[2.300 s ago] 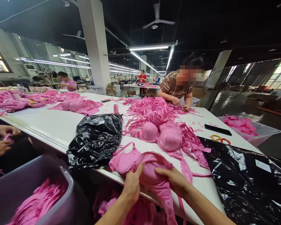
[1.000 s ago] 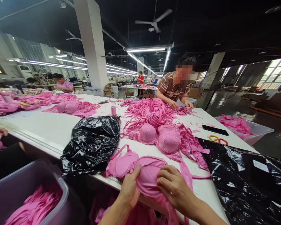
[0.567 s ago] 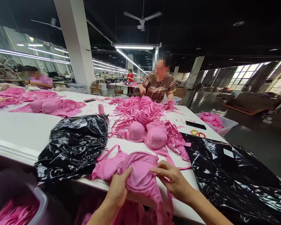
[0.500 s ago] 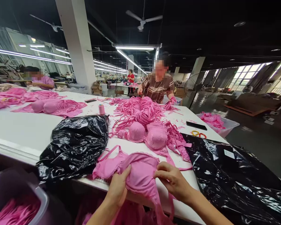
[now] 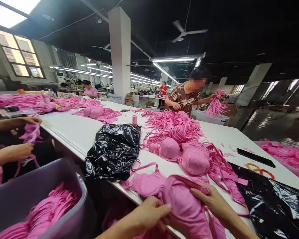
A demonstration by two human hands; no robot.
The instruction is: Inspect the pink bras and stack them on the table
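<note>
A pink bra (image 5: 181,200) lies over the table's near edge, the inner side of its cups facing up. Gripping its lower edge near the middle is my left hand (image 5: 148,212), thumb on top and fingers partly hidden. My right hand (image 5: 214,197) has its thumb and fingers closed on the upper edge of the right cup. Just beyond, a long row of nested pink bras (image 5: 174,149) stretches away over the white table (image 5: 102,121), straps spilling out on both sides.
Black plastic bags lie left (image 5: 114,151) and right (image 5: 271,196). Yellow-and-red-handled scissors (image 5: 260,170) and a dark phone (image 5: 255,157) are at right. A grey bin (image 5: 82,189) of pink bras stands left, beside a co-worker's hands (image 5: 20,151). Another person (image 5: 186,94) stands across the table holding pink straps.
My view has swung left, bringing the bin and the neighbour's hands into sight. My right hand has moved up onto the cup's top edge. The person opposite has raised a bunch of straps.
</note>
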